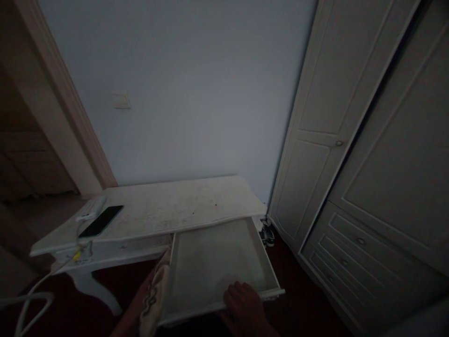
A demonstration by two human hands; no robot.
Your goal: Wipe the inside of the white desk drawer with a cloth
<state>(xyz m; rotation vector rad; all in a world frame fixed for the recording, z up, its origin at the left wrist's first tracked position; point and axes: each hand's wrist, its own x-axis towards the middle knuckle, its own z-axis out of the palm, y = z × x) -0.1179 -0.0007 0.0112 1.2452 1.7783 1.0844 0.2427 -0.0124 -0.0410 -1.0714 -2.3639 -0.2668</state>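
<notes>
A white desk (168, 206) stands against the wall with its right drawer (217, 267) pulled out; the drawer's inside looks bare. My right hand (243, 304) rests on the drawer's front edge, fingers curled over it. My left forearm comes up from the bottom left beside the drawer's left side. A pale patterned cloth (154, 292) lies over my left hand (147, 285) and hides its fingers. The room is dim.
A black phone (101, 221) and a white power strip (91, 208) lie on the desk's left end, with a white cable (31, 295) trailing to the floor. A tall white wardrobe (351, 140) fills the right side. A light switch (121, 99) is on the wall.
</notes>
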